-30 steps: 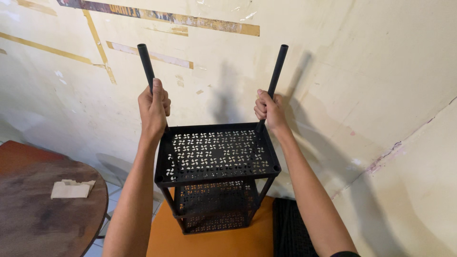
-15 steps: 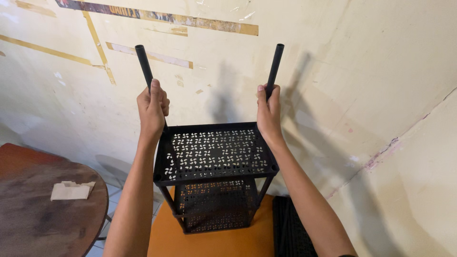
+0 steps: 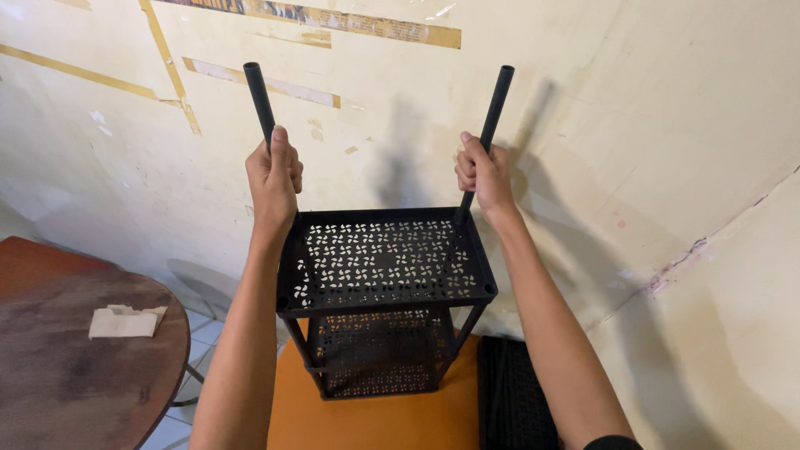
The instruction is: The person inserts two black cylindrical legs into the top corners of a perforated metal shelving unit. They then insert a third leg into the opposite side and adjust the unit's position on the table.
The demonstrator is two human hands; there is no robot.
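A black metal shelf rack [image 3: 379, 267] with perforated trays stands on an orange surface [image 3: 375, 417] against a worn cream wall. Two black tubes rise from its far corners. My left hand [image 3: 273, 175] is closed around the left tube [image 3: 258, 96] near its middle. My right hand [image 3: 482, 173] grips the right tube [image 3: 496, 104], which leans slightly to the right. A lower perforated tray [image 3: 379, 350] shows beneath the top one.
A round brown table [image 3: 75, 350] stands at the left with a crumpled tissue [image 3: 123, 321] on it. Another black perforated panel [image 3: 512, 396] leans beside the orange surface at the right. Tiled floor shows below the table's edge.
Both hands stay on the tubes. They have shifted slightly and the two tubes stand a little higher in view than a second ago.
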